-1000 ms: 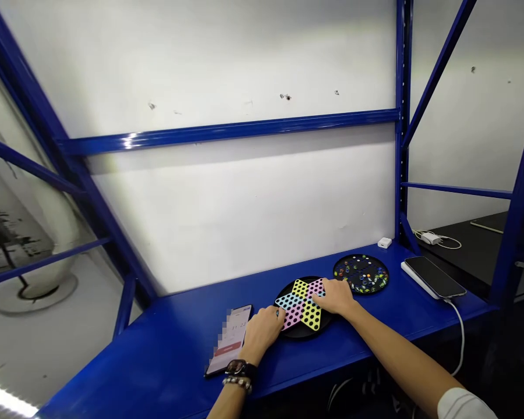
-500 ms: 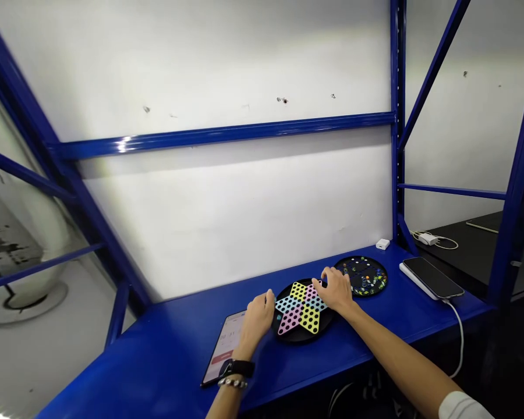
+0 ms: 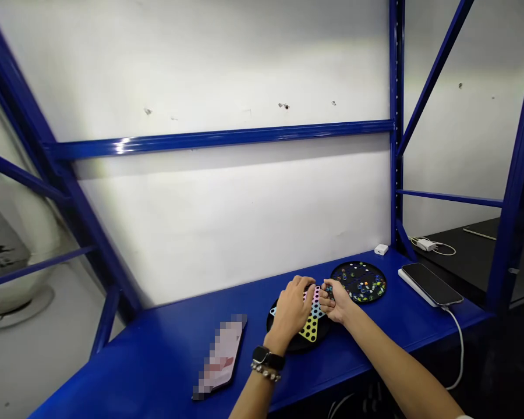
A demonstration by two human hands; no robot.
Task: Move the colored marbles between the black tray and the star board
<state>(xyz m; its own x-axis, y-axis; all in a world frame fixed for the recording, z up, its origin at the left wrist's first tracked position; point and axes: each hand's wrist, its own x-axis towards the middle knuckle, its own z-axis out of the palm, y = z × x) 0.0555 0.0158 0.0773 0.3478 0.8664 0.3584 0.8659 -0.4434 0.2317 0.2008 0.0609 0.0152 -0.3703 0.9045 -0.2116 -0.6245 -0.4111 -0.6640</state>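
Observation:
A Chinese checkers board [image 3: 310, 330], a black disc with a pink, yellow and blue star full of holes, lies on the blue shelf. My left hand [image 3: 293, 308] spreads over its left and upper part, fingers slightly bent and thumb apart, hiding much of the star. Over the board's right edge, my right hand [image 3: 338, 301] is turned palm inward with curled fingers. Small dark, glassy marbles [image 3: 329, 289] show between its thumb and fingers. Just behind that hand, a round black tray [image 3: 347, 278] bears several coloured glass marbles [image 3: 371, 286].
A phone or tablet [image 3: 222, 355] with a blurred screen lies left of the board. Farther right, another phone [image 3: 432, 283] rests on a white block with a cable [image 3: 460, 343]. A white charger [image 3: 381, 249] stands at the back. Blue posts [image 3: 395, 145] frame the shelf.
My left hand has moved right from the board's left edge to over the star. My right hand has turned from palm down to palm inward, its fingers now curled.

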